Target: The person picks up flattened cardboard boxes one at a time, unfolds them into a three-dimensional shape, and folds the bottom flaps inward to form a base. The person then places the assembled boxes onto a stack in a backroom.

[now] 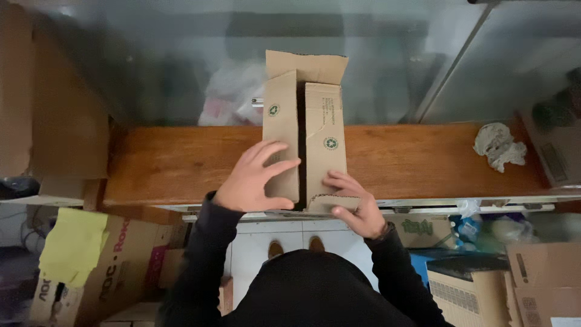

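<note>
So there's a long brown cardboard box (305, 130) lying across the wooden tabletop (175, 160), running away from the person, its far end poking past the back edge. Both long flaps are folded down with a dark seam between them. Left hand (257, 178) lies flat on the left flap, fingers (272, 151) spread wide, pressing rather than gripping. Right hand (354, 206) is at the near end, fingers curled around the small end flap (330, 201), pinching it. A crumpled rag (499, 145) sits well off to the right, and more cardboard cartons (541, 278) are stacked on the floor below
</note>
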